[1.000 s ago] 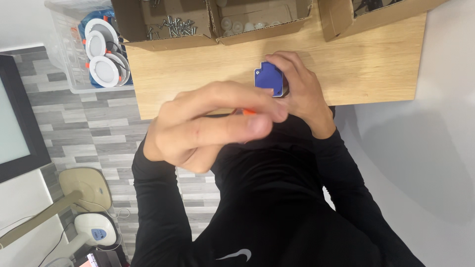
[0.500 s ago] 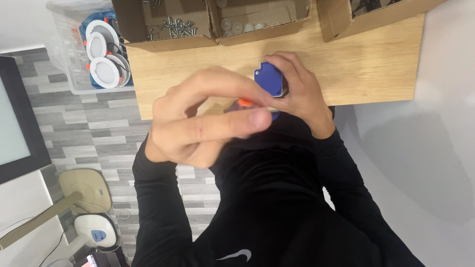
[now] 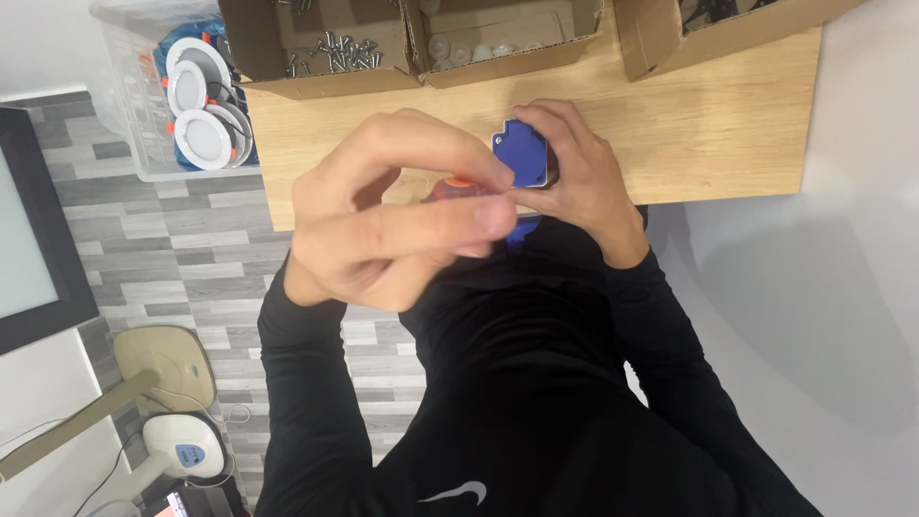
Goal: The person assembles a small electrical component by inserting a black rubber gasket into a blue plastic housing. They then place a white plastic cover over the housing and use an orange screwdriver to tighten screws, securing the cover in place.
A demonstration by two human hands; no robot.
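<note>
Snugly between right hand [image 3: 574,182] fingers [image 3: 565,129], blue square part [image 3: 523,153].

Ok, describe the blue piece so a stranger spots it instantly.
Find the wooden table, below the row of open cardboard boxes. At its near edge the right hand grips a small blue plastic block, squarish with rounded corners; nothing else on the wood is blue.

Floor [image 3: 144,239]: grey plank pattern in mixed tones, from 9 to 7 o'clock.
Tabletop [image 3: 708,124]: light wood, at 12 to 2 o'clock.
Wall [image 3: 852,316]: plain white at 3 o'clock, with a soft shadow.
Frame [image 3: 38,230]: dark, with a pale panel, at 9 o'clock.
Light: even, indoor.
</note>
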